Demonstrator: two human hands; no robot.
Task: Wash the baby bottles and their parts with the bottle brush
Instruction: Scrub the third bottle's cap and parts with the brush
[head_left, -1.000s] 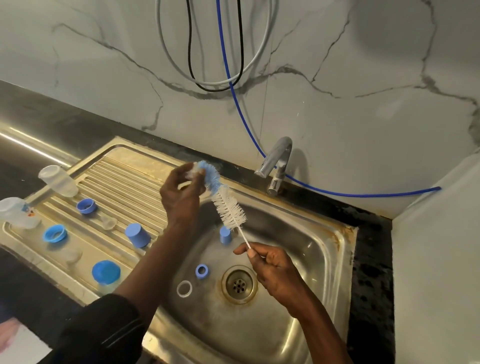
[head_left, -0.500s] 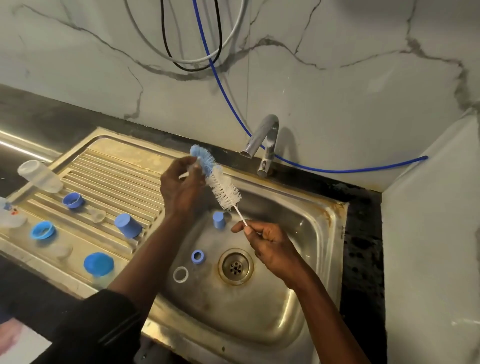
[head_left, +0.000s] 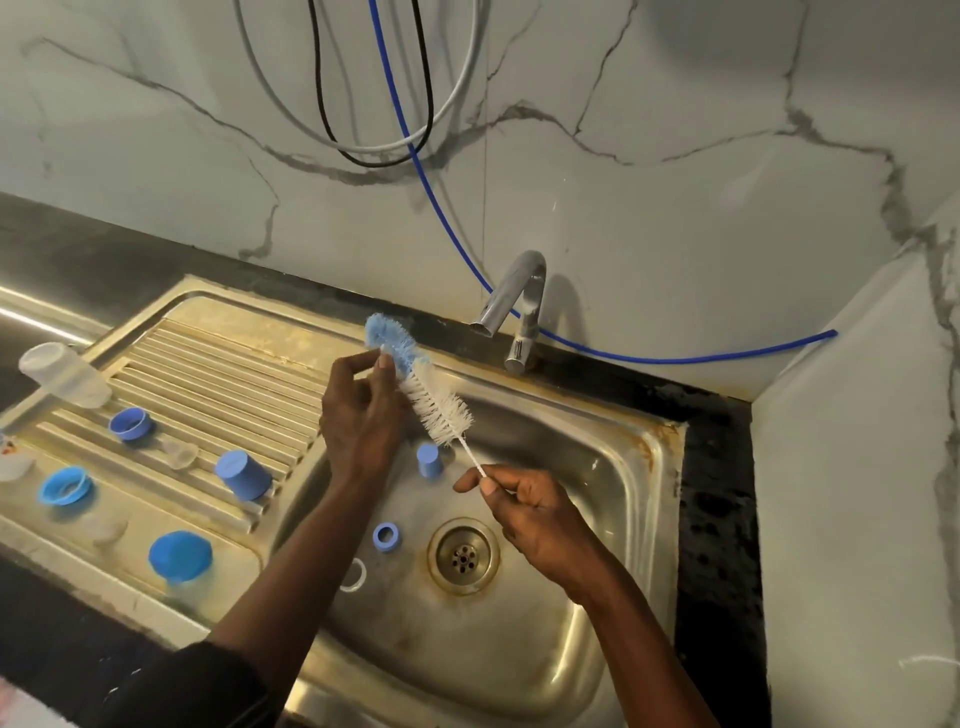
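Your right hand (head_left: 535, 514) is pinching the thin stem of the bottle brush (head_left: 421, 384) between thumb and forefinger; your left hand (head_left: 363, 421) is curling its fingertips onto the brush's blue tip, though whether a small clear part is sitting between them is too hard to make out; the brush is slanting over the sink (head_left: 597, 467), above a blue cap (head_left: 430, 460) standing in the basin; your left forearm is covering part of a white ring (head_left: 356, 574); on the ribbed draining surface (head_left: 208, 364) a clear teat (head_left: 182, 454) is blurring into the steel; the frame's left edge is cutting off a bottle (head_left: 13, 462).
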